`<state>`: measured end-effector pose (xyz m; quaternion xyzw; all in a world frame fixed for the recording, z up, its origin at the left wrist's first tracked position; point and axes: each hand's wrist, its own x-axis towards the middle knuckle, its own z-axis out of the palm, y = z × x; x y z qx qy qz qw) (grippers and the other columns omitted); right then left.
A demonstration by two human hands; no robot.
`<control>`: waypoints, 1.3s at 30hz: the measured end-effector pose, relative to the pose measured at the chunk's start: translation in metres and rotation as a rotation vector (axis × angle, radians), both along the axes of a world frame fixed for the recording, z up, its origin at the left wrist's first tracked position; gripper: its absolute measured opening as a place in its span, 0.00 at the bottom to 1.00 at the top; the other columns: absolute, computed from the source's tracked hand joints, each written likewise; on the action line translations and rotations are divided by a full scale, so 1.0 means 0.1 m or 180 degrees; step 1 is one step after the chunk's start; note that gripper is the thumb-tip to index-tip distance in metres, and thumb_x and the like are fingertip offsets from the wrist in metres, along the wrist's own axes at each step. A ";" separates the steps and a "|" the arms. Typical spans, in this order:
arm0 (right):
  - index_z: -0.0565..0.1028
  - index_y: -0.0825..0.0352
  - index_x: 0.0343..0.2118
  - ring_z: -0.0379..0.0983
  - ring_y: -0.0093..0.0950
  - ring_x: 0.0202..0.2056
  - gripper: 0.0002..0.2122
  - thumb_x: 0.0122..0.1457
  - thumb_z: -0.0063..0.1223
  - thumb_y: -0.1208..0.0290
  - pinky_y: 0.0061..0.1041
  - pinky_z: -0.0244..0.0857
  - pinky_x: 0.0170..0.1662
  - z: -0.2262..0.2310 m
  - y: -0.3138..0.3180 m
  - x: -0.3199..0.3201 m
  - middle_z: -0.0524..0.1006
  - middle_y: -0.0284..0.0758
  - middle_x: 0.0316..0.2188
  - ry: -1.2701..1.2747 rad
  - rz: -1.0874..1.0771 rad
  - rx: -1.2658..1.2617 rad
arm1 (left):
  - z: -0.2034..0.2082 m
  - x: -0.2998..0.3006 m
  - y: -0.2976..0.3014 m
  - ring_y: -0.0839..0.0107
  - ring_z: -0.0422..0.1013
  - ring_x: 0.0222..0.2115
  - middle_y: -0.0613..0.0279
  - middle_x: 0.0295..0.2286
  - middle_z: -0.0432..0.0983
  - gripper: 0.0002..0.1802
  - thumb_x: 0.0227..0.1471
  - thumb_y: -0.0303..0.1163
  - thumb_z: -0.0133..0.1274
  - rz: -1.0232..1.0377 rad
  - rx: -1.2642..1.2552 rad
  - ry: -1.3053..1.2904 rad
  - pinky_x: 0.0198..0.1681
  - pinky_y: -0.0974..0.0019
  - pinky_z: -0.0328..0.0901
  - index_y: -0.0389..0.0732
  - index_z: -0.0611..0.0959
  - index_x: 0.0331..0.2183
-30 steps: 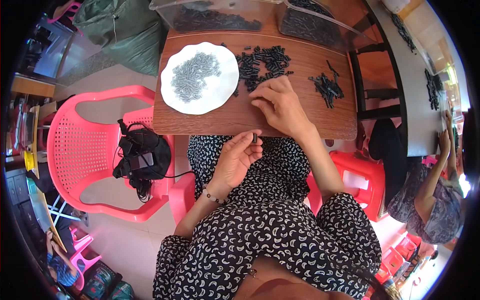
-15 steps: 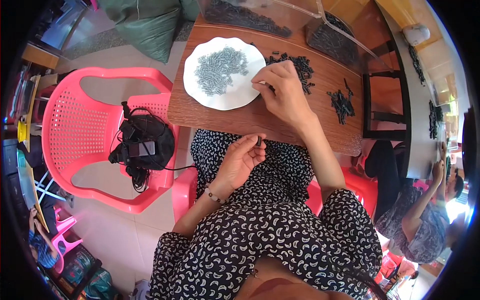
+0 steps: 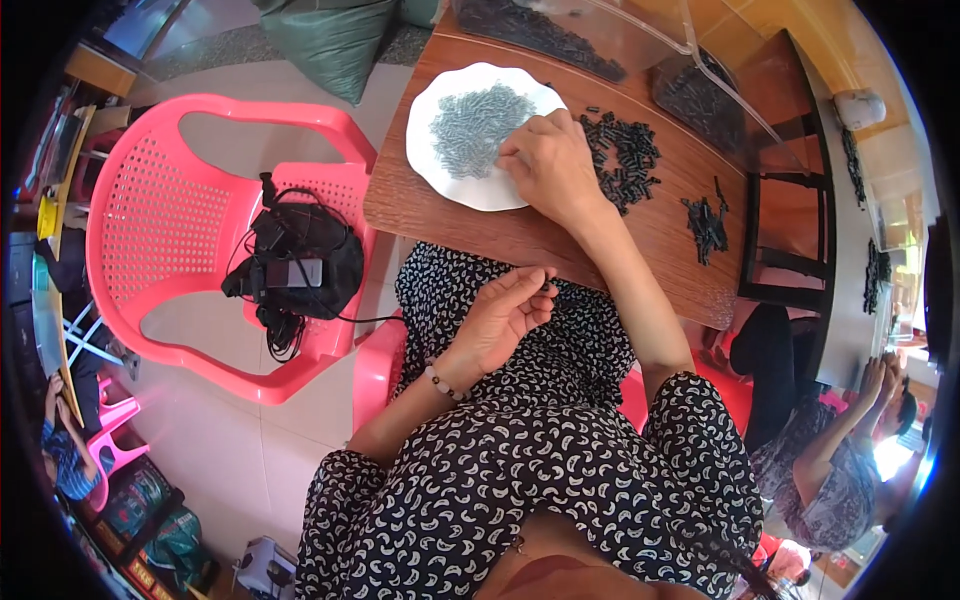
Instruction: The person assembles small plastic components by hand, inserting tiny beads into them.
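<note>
My left hand (image 3: 505,318) is held over my lap near the table's front edge, its thumb and forefinger pinching a small black cylindrical piece (image 3: 548,286). My right hand (image 3: 556,168) reaches over the right side of a white scalloped plate (image 3: 490,194). Its fingertips are bent together by a heap of tiny silvery pin-like parts (image 3: 470,125) on that plate; what they pinch, if anything, is hidden. Just right of the hand lies a loose pile of small black cylindrical pieces (image 3: 632,162) on the brown table (image 3: 440,215).
A smaller cluster of black pieces (image 3: 706,230) lies farther right. Clear bins (image 3: 560,45) holding black pieces stand at the back. Left of the table, a pink plastic chair (image 3: 150,330) carries a black bag with cables (image 3: 305,265). Another person (image 3: 830,470) sits at the right.
My right hand has gone from beside the plate to over its silvery heap. The whole view has shifted, with the table now farther right. My left hand still pinches the black piece.
</note>
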<state>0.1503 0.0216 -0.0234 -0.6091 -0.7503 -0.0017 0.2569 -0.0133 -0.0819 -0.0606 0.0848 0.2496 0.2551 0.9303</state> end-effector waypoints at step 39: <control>0.73 0.68 0.26 0.68 0.35 0.28 0.06 0.43 0.58 0.82 0.31 0.65 0.30 0.37 -1.34 0.04 0.75 0.35 0.21 0.1353 -0.0097 -0.0207 | 0.06 0.25 -0.07 0.80 0.70 0.38 0.71 0.36 0.76 0.13 0.56 0.37 0.53 0.0555 -0.0182 -0.0101 0.47 0.71 0.63 0.46 0.77 0.43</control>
